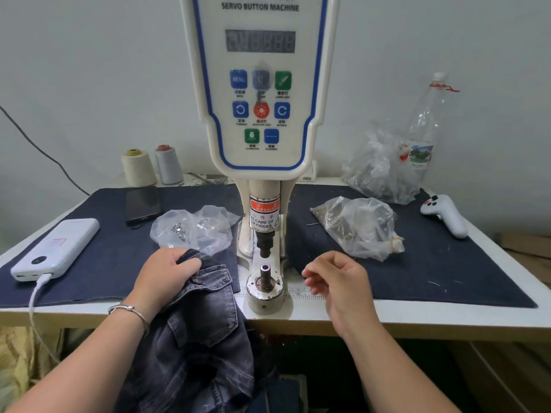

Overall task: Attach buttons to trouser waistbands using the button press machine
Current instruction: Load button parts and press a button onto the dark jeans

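The white servo button machine stands at the table's middle, its black upper punch above the lower die post. Nothing lies between punch and die. Dark grey denim trousers hang over the table's front edge, left of the die. My left hand grips the bunched waistband; a metal button shows on the waistband beside my thumb. To the right of the die my right hand hovers with loosely curled fingers, slightly blurred, and I see nothing in it.
A clear bag of small metal parts lies left of the machine, two more bags to its right. A white power bank, a phone, thread cones, a plastic bottle and a white controller sit on the dark mat.
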A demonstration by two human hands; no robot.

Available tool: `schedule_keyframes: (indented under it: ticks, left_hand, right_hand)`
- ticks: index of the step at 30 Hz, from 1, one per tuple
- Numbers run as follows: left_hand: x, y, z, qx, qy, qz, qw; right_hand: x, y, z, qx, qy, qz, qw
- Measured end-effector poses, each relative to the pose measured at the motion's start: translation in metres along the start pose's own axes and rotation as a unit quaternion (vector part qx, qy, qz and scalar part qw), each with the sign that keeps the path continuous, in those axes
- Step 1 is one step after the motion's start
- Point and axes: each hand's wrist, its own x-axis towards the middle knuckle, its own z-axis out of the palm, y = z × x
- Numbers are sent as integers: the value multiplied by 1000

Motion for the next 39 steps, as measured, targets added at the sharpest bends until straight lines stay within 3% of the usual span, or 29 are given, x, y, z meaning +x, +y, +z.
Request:
schedule_keyframes:
  ticks: [30, 34, 39]
  left_hand:
    - [1, -1, 0, 5, -1, -7, 1000]
    - [0, 0, 0, 7, -2, -5, 1000]
    - [0, -1, 0, 8, 5, -6, 1000]
  right_hand:
    - [-8, -12, 3, 28, -53, 55, 997]
    - [-18, -21, 15, 68, -62, 95, 991]
    - [-24, -31, 30, 125, -25, 206, 970]
